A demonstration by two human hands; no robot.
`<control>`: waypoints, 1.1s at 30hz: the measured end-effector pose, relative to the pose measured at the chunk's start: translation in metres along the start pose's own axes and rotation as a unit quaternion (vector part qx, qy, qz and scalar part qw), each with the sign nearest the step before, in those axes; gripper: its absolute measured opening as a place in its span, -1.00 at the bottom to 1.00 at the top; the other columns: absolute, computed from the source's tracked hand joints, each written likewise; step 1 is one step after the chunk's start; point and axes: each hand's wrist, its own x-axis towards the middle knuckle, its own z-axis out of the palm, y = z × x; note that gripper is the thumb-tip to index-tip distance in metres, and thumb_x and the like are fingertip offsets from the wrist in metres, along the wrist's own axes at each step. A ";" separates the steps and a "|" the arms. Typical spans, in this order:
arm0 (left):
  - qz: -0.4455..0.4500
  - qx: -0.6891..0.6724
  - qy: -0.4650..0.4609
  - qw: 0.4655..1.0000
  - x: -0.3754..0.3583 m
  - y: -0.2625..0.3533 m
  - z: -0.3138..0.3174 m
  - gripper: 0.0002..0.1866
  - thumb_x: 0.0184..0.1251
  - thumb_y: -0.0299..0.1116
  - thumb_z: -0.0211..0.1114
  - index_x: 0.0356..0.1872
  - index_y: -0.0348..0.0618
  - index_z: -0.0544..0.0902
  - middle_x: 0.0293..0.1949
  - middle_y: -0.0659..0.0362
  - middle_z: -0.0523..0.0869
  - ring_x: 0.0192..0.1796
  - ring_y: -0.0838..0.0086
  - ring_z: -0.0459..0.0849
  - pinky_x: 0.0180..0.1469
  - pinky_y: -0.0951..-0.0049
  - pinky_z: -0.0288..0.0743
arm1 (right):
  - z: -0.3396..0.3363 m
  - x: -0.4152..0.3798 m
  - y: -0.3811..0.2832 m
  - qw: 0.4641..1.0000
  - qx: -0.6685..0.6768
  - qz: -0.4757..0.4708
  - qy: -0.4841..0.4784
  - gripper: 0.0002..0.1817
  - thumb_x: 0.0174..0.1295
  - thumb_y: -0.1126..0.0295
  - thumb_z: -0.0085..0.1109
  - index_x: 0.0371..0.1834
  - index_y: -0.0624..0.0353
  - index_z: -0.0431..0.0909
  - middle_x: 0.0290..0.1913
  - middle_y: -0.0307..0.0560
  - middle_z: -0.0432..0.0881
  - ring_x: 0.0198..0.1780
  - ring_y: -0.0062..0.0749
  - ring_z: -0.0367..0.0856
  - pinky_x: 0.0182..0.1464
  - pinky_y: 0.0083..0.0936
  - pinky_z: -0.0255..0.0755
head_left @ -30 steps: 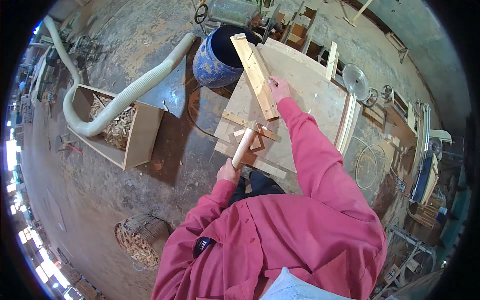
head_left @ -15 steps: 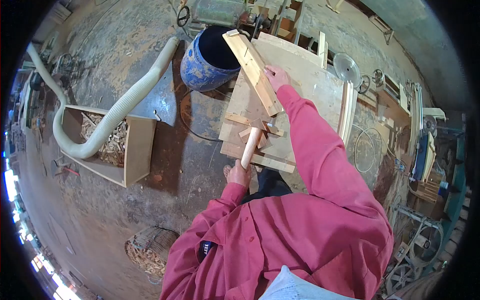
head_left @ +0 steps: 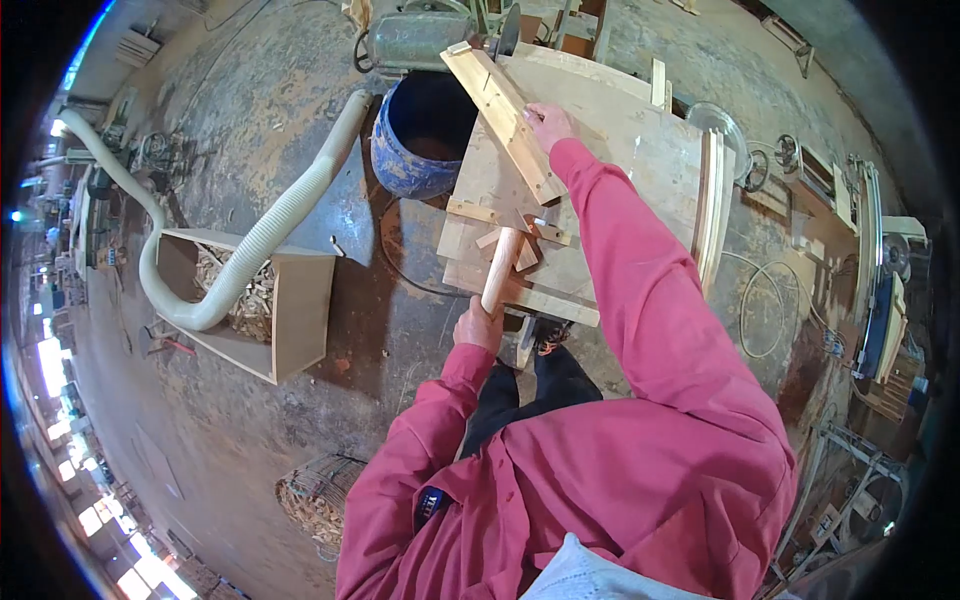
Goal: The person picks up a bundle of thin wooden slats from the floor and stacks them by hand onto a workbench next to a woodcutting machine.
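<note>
My left hand (head_left: 478, 325) is wrapped round the lower end of a thick, smooth wooden handle (head_left: 502, 268). The handle's upper end lies over crossed small wooden pieces (head_left: 526, 254) near the workbench's front edge. My right hand (head_left: 551, 126) is at the right side of a long pale plank (head_left: 503, 120), fingers bent together; what they grip, if anything, is too small to tell. That plank slants across the board-topped workbench (head_left: 640, 165), its upper end over the bench's far left corner. A small brownish tool (head_left: 533, 225) lies beside the handle's upper end.
Left of the bench stands a blue barrel (head_left: 415, 175). Further left, a pale ribbed hose (head_left: 245, 255) runs over a box of wood offcuts (head_left: 300, 310). A wire basket of wood scraps (head_left: 318, 495) is at the lower left. Long strips (head_left: 711, 205) line the bench's right edge.
The view has shifted, so the barrel, box and basket appear further right. My right hand has moved slightly up along the plank. My left hand still holds the handle.
</note>
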 end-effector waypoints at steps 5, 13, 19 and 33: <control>0.010 0.016 0.018 1.000 -0.001 -0.005 0.021 -0.55 0.31 0.02 0.41 -0.17 -0.21 0.56 -0.35 -0.23 0.75 -0.22 -0.22 0.73 -0.20 -0.11 0.59 | -0.007 -0.014 0.003 0.998 0.055 -0.017 -0.008 -0.66 0.40 0.19 0.21 0.05 0.16 0.74 0.02 0.13 0.76 0.06 -0.04 0.73 0.18 -0.27 0.53; 0.043 -0.022 0.042 0.998 -0.017 -0.007 0.031 -0.56 0.32 -0.01 0.39 -0.11 -0.19 0.54 -0.33 -0.24 0.75 -0.19 -0.23 0.73 -0.16 -0.14 0.59 | -0.019 -0.017 0.017 0.999 0.026 -0.016 0.010 -0.67 0.37 0.13 0.22 -0.03 0.11 0.77 -0.06 0.07 0.78 0.00 -0.05 0.75 0.10 -0.26 0.56; 0.011 -0.021 0.011 1.000 -0.025 -0.001 0.038 -0.58 0.30 -0.03 0.39 -0.12 -0.18 0.52 -0.32 -0.26 0.75 -0.19 -0.26 0.72 -0.16 -0.18 0.57 | -0.051 -0.022 0.024 0.997 -0.047 0.068 0.007 -0.68 0.35 0.11 0.22 -0.01 0.04 0.74 -0.04 0.15 0.75 0.04 0.09 0.69 0.10 -0.12 0.55; 0.005 -0.026 -0.051 0.998 -0.045 0.028 0.004 -0.57 0.37 0.01 0.33 -0.15 -0.20 0.52 -0.35 -0.27 0.74 -0.22 -0.26 0.73 -0.19 -0.18 0.57 | -0.051 -0.033 0.010 0.998 -0.007 0.048 -0.032 -0.66 0.35 0.12 0.24 -0.05 0.15 0.77 -0.11 0.19 0.75 -0.04 0.03 0.72 0.08 -0.22 0.54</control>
